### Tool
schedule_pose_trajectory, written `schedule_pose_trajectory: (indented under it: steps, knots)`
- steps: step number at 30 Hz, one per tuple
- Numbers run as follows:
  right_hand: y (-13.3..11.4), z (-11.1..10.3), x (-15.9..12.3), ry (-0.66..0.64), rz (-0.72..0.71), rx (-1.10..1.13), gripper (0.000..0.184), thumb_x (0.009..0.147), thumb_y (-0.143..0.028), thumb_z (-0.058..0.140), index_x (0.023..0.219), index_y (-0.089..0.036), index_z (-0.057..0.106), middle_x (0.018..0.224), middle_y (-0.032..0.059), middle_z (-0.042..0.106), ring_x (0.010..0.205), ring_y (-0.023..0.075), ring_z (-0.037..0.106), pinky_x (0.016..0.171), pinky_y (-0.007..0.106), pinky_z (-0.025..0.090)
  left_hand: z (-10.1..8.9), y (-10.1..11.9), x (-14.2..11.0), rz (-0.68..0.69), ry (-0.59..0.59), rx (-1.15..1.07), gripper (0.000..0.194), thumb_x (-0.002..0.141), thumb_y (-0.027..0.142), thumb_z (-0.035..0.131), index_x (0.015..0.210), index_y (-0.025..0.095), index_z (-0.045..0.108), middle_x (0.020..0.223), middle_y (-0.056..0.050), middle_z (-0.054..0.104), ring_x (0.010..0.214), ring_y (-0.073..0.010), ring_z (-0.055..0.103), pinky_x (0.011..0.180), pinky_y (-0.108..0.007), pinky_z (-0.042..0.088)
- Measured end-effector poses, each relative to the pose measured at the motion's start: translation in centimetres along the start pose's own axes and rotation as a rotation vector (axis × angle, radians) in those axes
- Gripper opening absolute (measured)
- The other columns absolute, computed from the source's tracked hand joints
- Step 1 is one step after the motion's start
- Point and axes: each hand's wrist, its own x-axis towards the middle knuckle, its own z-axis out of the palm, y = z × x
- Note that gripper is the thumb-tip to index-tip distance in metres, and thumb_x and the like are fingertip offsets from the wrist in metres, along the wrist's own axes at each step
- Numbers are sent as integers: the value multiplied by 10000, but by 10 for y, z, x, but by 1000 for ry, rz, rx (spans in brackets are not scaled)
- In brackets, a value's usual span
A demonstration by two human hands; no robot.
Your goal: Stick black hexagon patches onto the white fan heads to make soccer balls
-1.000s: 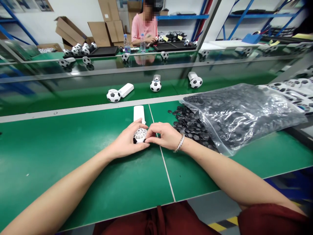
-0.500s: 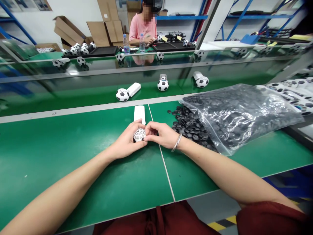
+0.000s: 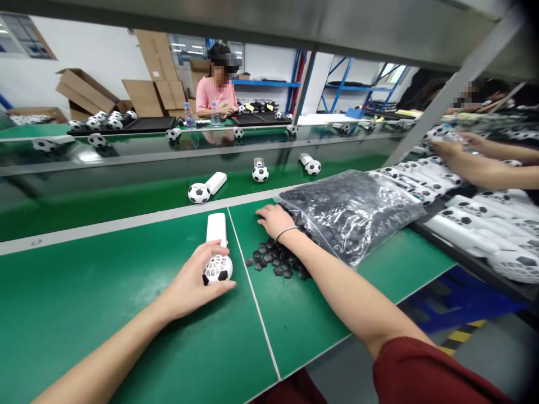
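Note:
My left hand [image 3: 197, 280] curls around the round head of a white handheld fan [image 3: 223, 271] lying on the green tabletop. That head has an open lattice and black football patches; its white handle points away from me. My right hand [image 3: 273, 220] is over the far end of a pile of black pentagon pieces [image 3: 275, 259], beside the mouth of a clear plastic bag [image 3: 353, 210] full of them. Its fingers are stretched out and slightly apart, and I see nothing held in them. Some pieces under the palm and wrist are hidden.
Along the green conveyor [image 3: 168, 216] behind a pale rail lie football-patterned fans [image 3: 199, 193]. At right, a dark tray [image 3: 463, 252] holds many white fans, and a co-worker's hands [image 3: 467, 154] reach above them. Another person [image 3: 214, 92] sits across the line.
My right hand has left the fan head and moved right to the black pieces. More pieces are spread toward me. My left hand stays on the fan; the view has shifted.

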Motion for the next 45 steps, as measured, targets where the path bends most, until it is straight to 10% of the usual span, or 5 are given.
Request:
schedule_pose_trajectory:
  steps: [14, 26, 34, 45]
  knots:
    - [-11, -11, -10, -89, 60, -49, 356, 827, -19, 349, 1057, -104, 607, 971, 179, 598, 908, 250, 589, 775, 352, 451, -24, -13, 4, -217, 26, -31, 525, 641, 336, 627, 1119, 209, 449, 1126, -59, 433, 1019, -242, 488, 900, -399, 397]
    - [-42, -12, -34, -325, -148, 1007, 186, 765, -106, 550, 926, -147, 633, 905, 39, 650, 744, 122, 608, 665, 251, 521, -36, -20, 3, -37, -160, -80, 540, 657, 189, 584, 1173, 254, 439, 1168, -21, 417, 1042, -205, 470, 912, -333, 384]
    - [-53, -13, -44, 46, -526, 706, 107, 815, -194, 574, 840, -192, 678, 806, 40, 607, 791, 147, 548, 731, 298, 455, -37, -27, 2, 38, -231, -132, 573, 672, 186, 606, 1205, 277, 417, 1195, -19, 408, 1081, -203, 449, 947, -344, 363]
    - [-63, -9, -50, -103, -512, 701, 144, 822, -140, 510, 951, -154, 573, 902, 58, 628, 810, 145, 573, 732, 278, 461, -31, -16, 0, 20, -165, -69, 539, 654, 183, 549, 1175, 245, 424, 1162, -28, 420, 1079, -214, 449, 955, -342, 364]
